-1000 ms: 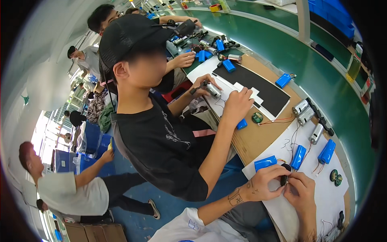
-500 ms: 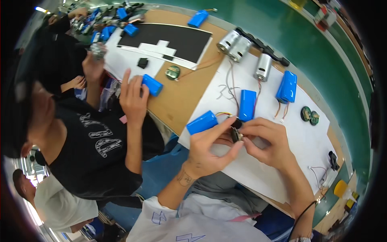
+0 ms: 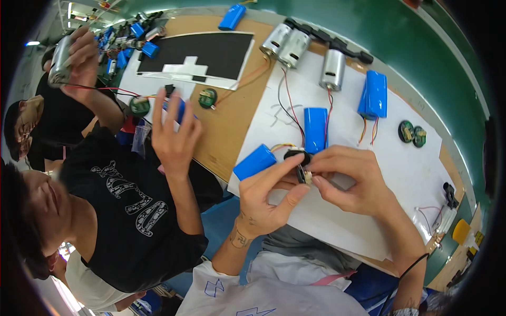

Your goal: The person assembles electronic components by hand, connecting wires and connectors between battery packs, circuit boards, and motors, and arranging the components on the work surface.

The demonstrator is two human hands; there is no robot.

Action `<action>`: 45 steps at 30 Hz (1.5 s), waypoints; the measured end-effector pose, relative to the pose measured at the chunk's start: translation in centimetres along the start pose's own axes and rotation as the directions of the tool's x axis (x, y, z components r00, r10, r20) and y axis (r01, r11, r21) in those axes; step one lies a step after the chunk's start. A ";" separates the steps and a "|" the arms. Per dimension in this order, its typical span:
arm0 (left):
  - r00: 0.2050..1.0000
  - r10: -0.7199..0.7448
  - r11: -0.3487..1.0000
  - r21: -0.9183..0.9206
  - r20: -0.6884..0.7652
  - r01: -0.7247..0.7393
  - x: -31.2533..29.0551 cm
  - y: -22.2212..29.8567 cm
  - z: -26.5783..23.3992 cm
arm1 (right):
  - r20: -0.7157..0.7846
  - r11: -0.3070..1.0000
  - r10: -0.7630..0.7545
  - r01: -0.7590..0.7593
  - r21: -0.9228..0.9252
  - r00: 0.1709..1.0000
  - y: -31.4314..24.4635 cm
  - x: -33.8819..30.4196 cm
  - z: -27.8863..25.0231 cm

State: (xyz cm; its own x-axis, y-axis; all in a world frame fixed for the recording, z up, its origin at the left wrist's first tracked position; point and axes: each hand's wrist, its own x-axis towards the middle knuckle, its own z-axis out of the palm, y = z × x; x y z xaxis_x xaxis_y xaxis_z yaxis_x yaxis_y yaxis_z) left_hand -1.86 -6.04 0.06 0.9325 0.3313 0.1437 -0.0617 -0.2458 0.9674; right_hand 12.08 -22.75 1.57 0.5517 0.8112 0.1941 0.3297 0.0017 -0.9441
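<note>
Over the white paper's near edge, my left hand [image 3: 266,203] pinches a small dark circuit board [image 3: 302,175] seen nearly edge-on, with a pale connector on it. Against that connector my right hand [image 3: 353,181] has its thumb and fingertips closed; whatever they grip is too small to make out. A black disc [image 3: 295,155] sits at the left fingertips, beside the board. Just beyond lie a blue battery pack [image 3: 255,161] with thin wires reaching toward my fingers, and another blue battery pack [image 3: 315,130]. Red and black wires run from a silver motor [image 3: 332,68] toward my hands.
More silver motors [image 3: 293,48] with black parts stand at the far edge. To the right lie a blue battery pack [image 3: 373,95], two round green boards [image 3: 411,134] and a yellow-capped bottle [image 3: 461,231]. On the left, a co-worker's hand [image 3: 175,131] reaches over the table beside black sheets [image 3: 221,52].
Both my hands stay at the board, with slight finger shifts. The co-worker has lifted a silver motor, its wires leading to a round green board. The whole view has shifted a little.
</note>
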 end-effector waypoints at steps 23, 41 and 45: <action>0.960 0.273 0.949 0.184 -0.064 -0.258 -0.8 -0.9 1.1 | -0.064 0.964 -0.135 0.116 -0.238 0.989 -0.1 -0.3 1.8; 0.989 0.146 0.986 0.072 0.020 -0.147 0.6 0.5 -1.1 | 0.074 0.792 -0.431 0.417 -0.446 0.899 0.6 -0.3 1.1; 0.989 0.142 0.987 0.065 0.046 -0.145 0.9 -0.2 -0.5 | 0.054 0.722 -0.501 0.451 -0.525 0.864 1.0 -0.5 1.1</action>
State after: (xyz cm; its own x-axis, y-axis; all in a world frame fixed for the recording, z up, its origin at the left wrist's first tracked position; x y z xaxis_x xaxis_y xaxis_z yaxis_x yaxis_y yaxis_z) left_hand -1.17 -5.23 0.10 0.9298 0.2507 0.2696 -0.1726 -0.3499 0.9207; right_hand 11.30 -22.52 0.22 0.2701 0.7316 0.6259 0.8889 0.0603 -0.4541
